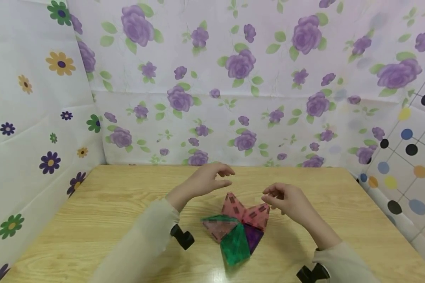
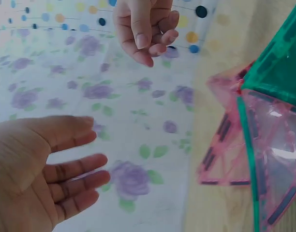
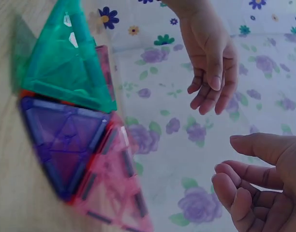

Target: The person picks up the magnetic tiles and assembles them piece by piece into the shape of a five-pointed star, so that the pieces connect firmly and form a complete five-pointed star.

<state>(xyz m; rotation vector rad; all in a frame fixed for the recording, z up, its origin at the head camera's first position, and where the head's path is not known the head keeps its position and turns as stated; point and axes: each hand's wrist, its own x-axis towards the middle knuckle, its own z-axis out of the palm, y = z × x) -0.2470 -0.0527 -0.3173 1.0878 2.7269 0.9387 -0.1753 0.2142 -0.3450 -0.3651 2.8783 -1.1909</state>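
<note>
A star-like structure of translucent magnetic tiles stands on the table, with pink tiles [image 1: 255, 217] at the back, a green tile [image 1: 235, 244] in front and a purple tile [image 1: 253, 237] at the right. Behind its left side hovers my left hand [image 1: 208, 179], fingers loosely bent, holding nothing. My right hand [image 1: 286, 200] is raised by the right pink point, its fingers relaxed and slightly curled; nothing is between them. In the right wrist view the green tile [image 3: 66, 63] leans up beside the flatter purple tile [image 3: 66, 140]. Both hands appear apart from the tiles.
The wooden table [image 1: 127, 228] extends around the structure. A floral cloth [image 1: 212, 78] hangs behind it, with patterned cloths at the left and right sides. Black wrist cameras [image 1: 182, 237] are strapped to both forearms.
</note>
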